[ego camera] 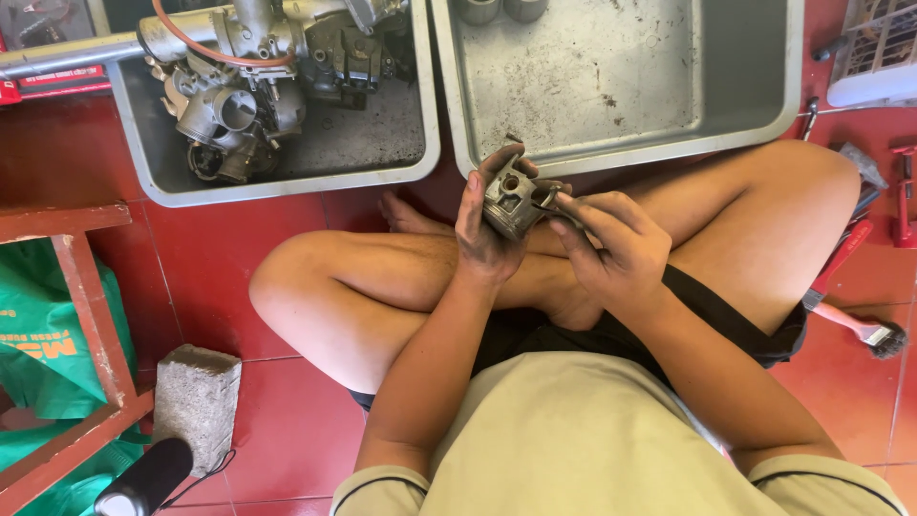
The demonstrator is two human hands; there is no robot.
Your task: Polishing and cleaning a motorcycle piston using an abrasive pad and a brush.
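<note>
— Two grey trays (783, 115) sit side by side on the red tile floor (277, 420), the biggest things in view apart from the person. What is in them?

— The right one is mostly bare and grimy, with two small metal cylinders (501, 10) at its far edge. The left tray (143, 153) holds a cluster of carburettors (248, 86), with an orange hose looped over the top.

— And the person?

— Sitting cross-legged just behind the trays, knees spread, in a beige shirt and dark shorts. A red wooden stool (86, 315) stands at the left with green plastic bags (38, 334) under it, and a grey concrete block (196, 397) lies beside its leg.

— Anything on the other side?

— A brush with a red handle (850, 301) lies on the floor by the right knee, with a few other tools near it that I cannot make out.

— Now the hands.

— The left hand (482, 229) is curled around a small grey piston (513, 199), fingers wrapped behind it and thumb at the front, holding it above the crossed shins, just in front of the near edge of the right tray. The open skirt faces up toward the camera, and the pin hole shows on its side.

— And the other?

— The right hand (616, 248) is partly closed, fingers bent, its fingertips pinching something thin and dark at the piston's right edge. What that is, I cannot tell. Both hands are smeared with black grime.
</note>
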